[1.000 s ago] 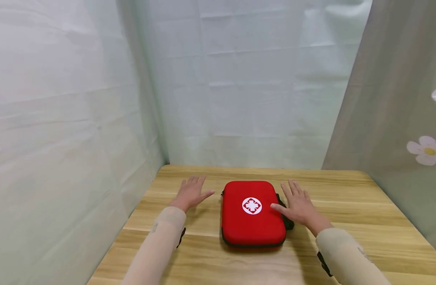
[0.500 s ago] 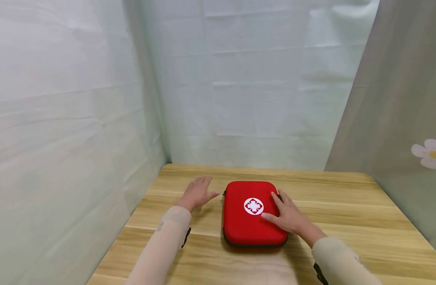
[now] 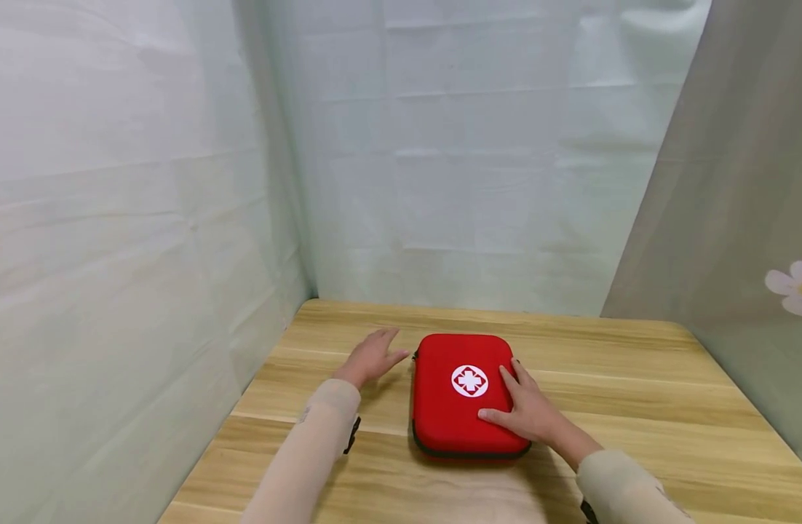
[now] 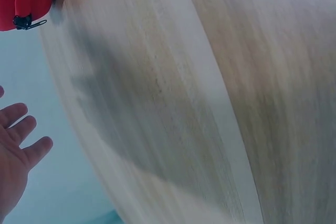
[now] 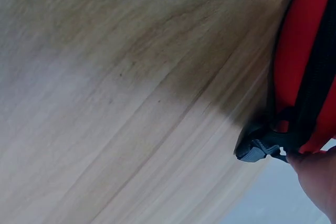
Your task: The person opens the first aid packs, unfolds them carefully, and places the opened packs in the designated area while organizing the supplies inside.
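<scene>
A red zippered first-aid case (image 3: 443, 415) with a white cross emblem lies flat on the wooden table. My right hand (image 3: 530, 413) rests over its right edge, thumb and a fingertip on the lid. In the right wrist view a finger (image 5: 316, 174) touches the case's edge by a black strap (image 5: 257, 148); the other fingers are out of sight there. Left of the case, my left hand (image 3: 371, 357) hovers with fingers extended, thumb close to the upper left corner. The left wrist view shows a zipper pull (image 4: 25, 23) on that corner, apart from the left fingers.
The wooden table (image 3: 637, 393) has rounded far corners. Pale sheeting (image 3: 466, 182) hangs behind it and along the left side. A grey curtain with white flowers (image 3: 797, 287) hangs on the right.
My right hand has come left and down onto the right edge of the case, covering the strap in the head view. My left hand has drifted slightly right, nearer the case.
</scene>
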`<state>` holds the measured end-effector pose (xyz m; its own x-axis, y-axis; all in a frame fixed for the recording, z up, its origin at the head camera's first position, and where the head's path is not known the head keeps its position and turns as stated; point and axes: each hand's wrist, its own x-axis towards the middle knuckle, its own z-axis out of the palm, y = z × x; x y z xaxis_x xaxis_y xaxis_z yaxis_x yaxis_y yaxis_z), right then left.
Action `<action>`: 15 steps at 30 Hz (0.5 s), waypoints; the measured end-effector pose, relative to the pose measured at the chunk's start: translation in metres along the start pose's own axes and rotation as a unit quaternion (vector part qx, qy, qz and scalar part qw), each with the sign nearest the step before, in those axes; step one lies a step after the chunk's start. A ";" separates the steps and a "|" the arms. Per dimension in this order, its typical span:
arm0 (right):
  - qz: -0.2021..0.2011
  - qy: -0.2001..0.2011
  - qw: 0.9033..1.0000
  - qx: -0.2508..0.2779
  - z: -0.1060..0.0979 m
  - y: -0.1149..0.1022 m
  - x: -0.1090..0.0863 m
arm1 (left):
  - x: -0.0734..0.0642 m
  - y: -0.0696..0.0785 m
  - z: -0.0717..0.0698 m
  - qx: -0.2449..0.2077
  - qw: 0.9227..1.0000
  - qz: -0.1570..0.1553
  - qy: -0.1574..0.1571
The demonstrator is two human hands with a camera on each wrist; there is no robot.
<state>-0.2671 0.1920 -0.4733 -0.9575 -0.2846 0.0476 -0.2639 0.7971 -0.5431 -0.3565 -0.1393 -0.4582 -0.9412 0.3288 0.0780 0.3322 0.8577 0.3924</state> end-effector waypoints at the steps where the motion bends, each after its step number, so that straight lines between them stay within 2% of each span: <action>1: 0.003 -0.001 1.000 0.002 0.000 0.001 0.000 | 0.001 0.001 0.001 -0.006 1.000 0.001 0.000; 8: 0.022 -0.007 1.000 0.008 -0.001 0.005 -0.004 | 0.007 0.006 0.007 -0.020 1.000 0.000 -0.008; 15: 0.022 -0.005 0.999 0.023 -0.002 0.009 -0.009 | 0.014 0.010 0.017 -0.039 0.999 0.006 -0.006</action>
<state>-0.2605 0.2028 -0.4766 -0.9671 -0.2540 0.0149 -0.2150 0.7843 -0.5819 -0.3657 -0.1195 -0.4686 -0.9359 0.3446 0.0726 0.3378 0.8202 0.4616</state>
